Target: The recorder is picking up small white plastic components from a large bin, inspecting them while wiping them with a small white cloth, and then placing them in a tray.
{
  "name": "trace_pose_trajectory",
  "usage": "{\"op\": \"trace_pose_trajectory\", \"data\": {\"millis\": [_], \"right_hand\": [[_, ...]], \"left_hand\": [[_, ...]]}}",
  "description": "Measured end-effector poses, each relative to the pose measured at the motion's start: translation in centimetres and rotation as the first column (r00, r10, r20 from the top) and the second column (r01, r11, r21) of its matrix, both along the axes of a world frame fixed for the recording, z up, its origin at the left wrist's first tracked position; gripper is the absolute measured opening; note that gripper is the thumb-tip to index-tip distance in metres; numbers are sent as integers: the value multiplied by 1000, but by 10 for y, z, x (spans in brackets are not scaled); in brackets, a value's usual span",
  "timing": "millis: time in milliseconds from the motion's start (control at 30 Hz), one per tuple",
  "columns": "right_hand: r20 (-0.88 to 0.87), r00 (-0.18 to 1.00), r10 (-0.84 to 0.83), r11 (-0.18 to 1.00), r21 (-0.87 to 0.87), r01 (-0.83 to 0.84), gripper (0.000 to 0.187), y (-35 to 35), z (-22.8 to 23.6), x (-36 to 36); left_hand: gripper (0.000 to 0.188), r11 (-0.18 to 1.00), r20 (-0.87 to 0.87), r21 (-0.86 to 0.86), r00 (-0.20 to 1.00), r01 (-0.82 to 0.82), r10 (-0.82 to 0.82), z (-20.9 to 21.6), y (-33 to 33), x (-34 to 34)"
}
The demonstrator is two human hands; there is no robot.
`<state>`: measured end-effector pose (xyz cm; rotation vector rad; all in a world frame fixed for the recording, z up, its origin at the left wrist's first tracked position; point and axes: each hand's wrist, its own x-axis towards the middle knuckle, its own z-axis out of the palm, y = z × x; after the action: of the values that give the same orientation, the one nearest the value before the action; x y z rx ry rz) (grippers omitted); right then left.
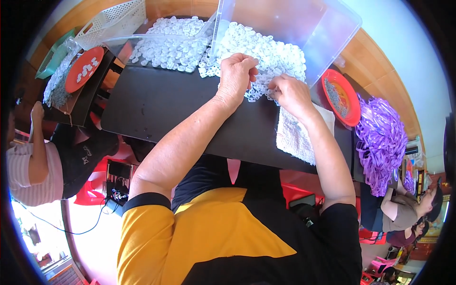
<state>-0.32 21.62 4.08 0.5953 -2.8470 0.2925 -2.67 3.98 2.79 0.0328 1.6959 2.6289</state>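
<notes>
Small white plastic pieces with holes (259, 45) spill from a clear plastic bin lying on its side (327, 33) onto the dark table. My left hand (236, 76) is raised over the front of this heap, its fingers closed in a pinch; what they hold, if anything, is too small to make out. My right hand (290, 92) reaches down to the heap's near edge, fingers bent together among loose pieces. Its fingertips are partly hidden, and I cannot make out what is between them. A folded white towel (299, 135) lies beneath my right wrist.
A second clear bin (156, 47) holds more white pieces at the left. Right of the heap stand a red bowl of small grey parts (351, 107) and a bundle of purple straps (380, 137). Another person (38, 166) sits at left by a red tray (78, 78); people sit at right.
</notes>
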Motion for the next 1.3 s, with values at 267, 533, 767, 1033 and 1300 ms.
{"op": "trace_pose_trajectory", "data": {"millis": [267,533,767,1033,1300], "right_hand": [[-19,998,65,989,-128,-67,9,-4,12,4],[-152,957,247,840,-459,-290,13,-45,6,22],[205,953,222,491,-868,73,12,-61,5,28],[473,871,131,385,-834,395,9,-66,7,31],[237,964,121,452,-878,159,7,-65,2,42]], "left_hand": [[16,999,39,36,999,19,-21,-3,0,1],[19,856,204,474,919,208,-336,-3,1,1],[19,830,167,543,952,129,-257,1,5,5],[14,893,181,431,958,127,-224,12,2,15],[14,890,106,422,966,173,-238,9,8,19]]}}
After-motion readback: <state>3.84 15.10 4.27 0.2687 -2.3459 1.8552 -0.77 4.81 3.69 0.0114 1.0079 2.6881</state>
